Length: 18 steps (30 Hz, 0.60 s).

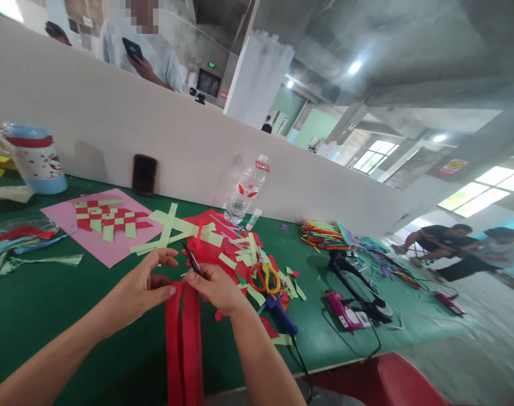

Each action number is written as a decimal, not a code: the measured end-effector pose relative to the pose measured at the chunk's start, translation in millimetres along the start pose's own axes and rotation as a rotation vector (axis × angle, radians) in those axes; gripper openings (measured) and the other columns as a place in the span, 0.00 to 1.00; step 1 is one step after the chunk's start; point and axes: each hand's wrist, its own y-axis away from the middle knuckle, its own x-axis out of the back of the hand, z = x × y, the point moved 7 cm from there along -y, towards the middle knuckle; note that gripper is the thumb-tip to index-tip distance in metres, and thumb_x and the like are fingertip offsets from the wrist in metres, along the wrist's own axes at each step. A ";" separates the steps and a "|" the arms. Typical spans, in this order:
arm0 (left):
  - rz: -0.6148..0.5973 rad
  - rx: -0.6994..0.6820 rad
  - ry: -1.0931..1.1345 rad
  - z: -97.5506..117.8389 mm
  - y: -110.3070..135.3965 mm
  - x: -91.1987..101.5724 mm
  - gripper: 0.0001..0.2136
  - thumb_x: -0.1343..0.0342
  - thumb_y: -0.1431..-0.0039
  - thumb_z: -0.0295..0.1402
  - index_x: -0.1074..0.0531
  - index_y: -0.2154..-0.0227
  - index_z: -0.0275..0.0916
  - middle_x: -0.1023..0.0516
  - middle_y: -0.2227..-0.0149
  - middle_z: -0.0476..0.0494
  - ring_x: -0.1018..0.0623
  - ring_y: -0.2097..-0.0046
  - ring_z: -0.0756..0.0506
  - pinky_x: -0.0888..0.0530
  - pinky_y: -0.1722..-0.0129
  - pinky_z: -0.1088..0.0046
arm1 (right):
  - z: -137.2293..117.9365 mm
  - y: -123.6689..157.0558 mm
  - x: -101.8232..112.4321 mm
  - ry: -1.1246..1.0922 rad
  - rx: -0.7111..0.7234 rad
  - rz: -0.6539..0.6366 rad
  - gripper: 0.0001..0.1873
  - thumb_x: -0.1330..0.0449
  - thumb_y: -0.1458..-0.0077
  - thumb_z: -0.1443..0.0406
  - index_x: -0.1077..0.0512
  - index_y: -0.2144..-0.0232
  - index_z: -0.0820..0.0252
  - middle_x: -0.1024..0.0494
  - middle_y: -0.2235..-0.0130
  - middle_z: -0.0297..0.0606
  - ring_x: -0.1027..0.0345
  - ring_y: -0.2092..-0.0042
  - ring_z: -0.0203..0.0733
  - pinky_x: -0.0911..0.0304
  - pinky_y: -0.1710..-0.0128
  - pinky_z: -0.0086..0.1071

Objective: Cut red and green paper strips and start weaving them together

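My left hand (143,288) pinches the top edge of a red paper sheet (183,344) that hangs toward me in long cut strips. My right hand (217,288) holds a small dark cutting tool (193,259) at the top of the same sheet, its tip pointing away from me. Behind the hands lie a pile of red paper with pale green strips (223,242) and a pink sheet with a red and green woven pattern (109,217).
On the green table (49,304) stand a plastic water bottle (245,192), a glue stick (253,219), a blue and red jug (32,158) and a dark phone (144,173). Scissors (265,277), a blue glue gun (282,316), coloured sticks (324,234) and cables lie right. People stand beyond the white partition.
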 end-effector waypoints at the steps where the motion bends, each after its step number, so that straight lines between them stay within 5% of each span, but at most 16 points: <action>1: -0.003 0.002 -0.006 0.6 -0.3 -0.1 0.31 0.31 0.50 0.45 0.34 0.44 0.49 0.27 0.47 0.45 0.21 0.64 0.48 0.22 0.63 0.65 | -3.0 0.6 1.4 0.014 0.003 -0.010 0.31 0.30 0.49 0.37 0.25 0.70 0.58 0.38 0.75 0.26 0.49 0.73 0.33 0.54 0.74 0.28; 10: -0.047 0.025 -0.062 13.6 -2.9 -7.2 0.31 0.31 0.49 0.48 0.35 0.45 0.44 0.22 0.67 0.52 0.23 0.64 0.44 0.27 0.63 0.66 | -17.2 2.5 -1.8 0.076 0.049 -0.051 0.21 0.28 0.49 0.47 0.22 0.70 0.58 0.33 0.72 0.28 0.45 0.69 0.36 0.49 0.68 0.30; 18: -0.004 0.003 -0.040 18.9 -1.6 -10.3 0.29 0.33 0.48 0.50 0.35 0.47 0.44 0.26 0.70 0.56 0.27 0.68 0.46 0.30 0.66 0.68 | -18.4 3.5 -6.9 0.114 0.059 0.026 0.21 0.30 0.46 0.48 0.27 0.72 0.57 0.38 0.75 0.27 0.49 0.71 0.35 0.52 0.71 0.29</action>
